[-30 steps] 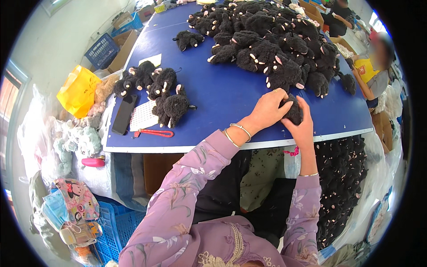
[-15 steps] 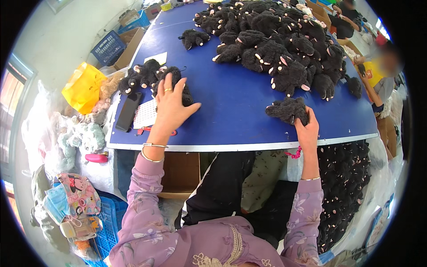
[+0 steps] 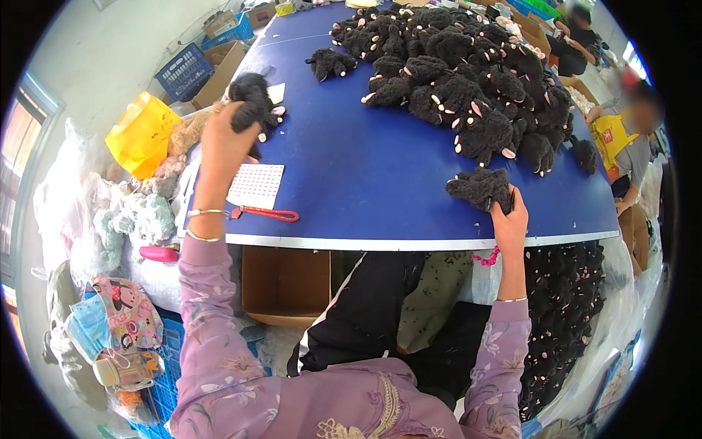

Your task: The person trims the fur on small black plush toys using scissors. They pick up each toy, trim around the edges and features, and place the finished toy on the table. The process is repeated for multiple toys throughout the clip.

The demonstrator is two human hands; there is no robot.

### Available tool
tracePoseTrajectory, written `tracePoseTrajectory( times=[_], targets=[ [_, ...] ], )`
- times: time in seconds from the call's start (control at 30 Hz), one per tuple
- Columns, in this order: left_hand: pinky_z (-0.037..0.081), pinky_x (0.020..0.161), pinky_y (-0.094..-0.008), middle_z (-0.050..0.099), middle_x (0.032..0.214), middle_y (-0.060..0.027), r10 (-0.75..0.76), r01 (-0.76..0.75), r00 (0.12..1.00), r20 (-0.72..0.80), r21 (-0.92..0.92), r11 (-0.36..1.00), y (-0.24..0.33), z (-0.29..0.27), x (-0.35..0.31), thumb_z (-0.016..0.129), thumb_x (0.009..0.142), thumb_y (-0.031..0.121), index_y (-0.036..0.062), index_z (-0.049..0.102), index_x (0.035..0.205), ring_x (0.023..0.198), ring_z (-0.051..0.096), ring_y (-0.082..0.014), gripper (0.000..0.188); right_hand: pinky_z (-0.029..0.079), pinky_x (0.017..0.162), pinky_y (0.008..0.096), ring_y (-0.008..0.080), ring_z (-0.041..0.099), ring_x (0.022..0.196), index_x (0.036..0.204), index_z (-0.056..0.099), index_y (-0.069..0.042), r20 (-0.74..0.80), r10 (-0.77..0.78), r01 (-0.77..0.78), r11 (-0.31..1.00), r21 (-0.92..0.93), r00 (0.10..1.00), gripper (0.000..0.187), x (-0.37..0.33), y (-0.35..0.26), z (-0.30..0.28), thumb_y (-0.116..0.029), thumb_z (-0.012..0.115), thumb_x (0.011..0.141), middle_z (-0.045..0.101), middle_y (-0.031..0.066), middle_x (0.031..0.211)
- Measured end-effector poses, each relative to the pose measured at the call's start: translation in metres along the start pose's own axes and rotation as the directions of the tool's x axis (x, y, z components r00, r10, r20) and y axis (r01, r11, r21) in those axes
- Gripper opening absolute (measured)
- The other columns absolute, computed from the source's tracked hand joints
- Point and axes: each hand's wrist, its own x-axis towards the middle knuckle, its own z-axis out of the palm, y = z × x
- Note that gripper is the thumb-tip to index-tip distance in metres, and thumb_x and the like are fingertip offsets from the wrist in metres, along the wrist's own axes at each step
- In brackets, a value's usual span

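Head camera, looking down over the blue table (image 3: 365, 175). Far left: yellow bag (image 3: 140, 137) slumped on soft goods beside the table, presumably set there to stay off the work surface. My left hand (image 3: 225, 143) reaches to the table's left side, fingers partly bent against black plush toys (image 3: 250, 95). Blur and hidden fingertips: cannot tell whether it grips one or only presses. Near the wrist, a white printed sheet (image 3: 256, 186) lies flat, marks upward, perhaps for reading; a red looped strap (image 3: 272, 214) rests just below it. One lone black toy (image 3: 330, 64) sits farther back, apart from the big heap of black plush toys (image 3: 453, 73); the heap probably stands back to leave the near edge for handwork. Right of centre, a single small black toy (image 3: 477, 187) hangs over the table from my right hand (image 3: 510, 219), thumb and fingers closed on its right end. That end-hold leaves most of its body exposed, pointing left.
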Motion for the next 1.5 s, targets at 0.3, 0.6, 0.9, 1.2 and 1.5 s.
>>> tracePoseTrajectory(
  times=[0.3,0.6,0.9,1.2,1.5],
  targets=[
    [0.043,0.096,-0.0408,0.052,0.128,-0.0211,-0.047,-0.125,0.924,0.380,0.415,0.901,-0.112,0.024,-0.003,0.068,0.074,0.030,0.0046,0.053,0.127,0.116,0.051,-0.0370,0.060,0.045,0.075,0.0270,0.0136,0.057,0.082,0.110,0.056,0.002,-0.039,0.127,-0.112,0.955,0.276,0.991,0.031,0.011,0.029,-0.006,-0.005,0.056,0.080,0.061,0.0076,0.093],
    [0.049,0.085,-0.0365,0.049,0.132,-0.0187,-0.140,0.001,0.931,0.337,0.382,0.924,-0.016,0.000,-0.005,0.067,0.077,0.027,0.0005,0.053,0.125,0.094,0.063,-0.0307,0.056,0.026,0.041,0.0198,0.0015,0.036,0.047,0.105,0.056,0.001,0.099,0.264,-0.260,0.693,0.672,0.959,0.018,0.004,0.023,-0.022,-0.011,0.056,0.091,0.048,-0.0039,0.066],
    [0.047,0.092,-0.0359,0.051,0.132,-0.0162,0.372,0.095,0.655,0.657,-0.561,0.822,0.133,0.150,-0.038,0.069,0.083,0.022,0.0003,0.038,0.138,0.116,0.053,-0.0237,0.067,0.026,0.042,0.0200,0.0019,0.035,0.048,0.106,0.057,0.000,0.193,0.195,-0.275,0.664,0.696,0.962,0.019,0.006,0.025,-0.016,-0.012,0.057,0.092,0.047,-0.0045,0.065],
    [0.040,0.101,-0.0310,0.051,0.127,-0.0110,0.412,0.638,0.550,0.726,-0.684,0.354,0.182,0.261,-0.064,0.067,0.081,0.007,-0.0006,0.031,0.141,0.116,0.051,-0.0190,0.069,0.027,0.044,0.0197,0.0023,0.035,0.049,0.103,0.058,0.001,0.316,0.206,-0.372,0.641,0.672,0.926,0.023,0.009,0.025,-0.029,-0.019,0.059,0.093,0.046,-0.0043,0.065],
    [0.046,0.088,-0.0303,0.057,0.111,-0.0136,0.435,0.419,0.578,0.690,-0.709,0.567,0.191,0.244,-0.079,0.074,0.075,0.009,-0.0054,0.024,0.141,0.099,0.057,-0.0172,0.084,0.043,0.063,0.0227,0.0055,0.048,0.067,0.086,0.063,0.001,0.081,0.092,-0.116,0.920,0.374,0.992,0.021,0.017,0.004,-0.024,-0.020,0.067,0.086,0.056,-0.0022,0.072]
  ],
)
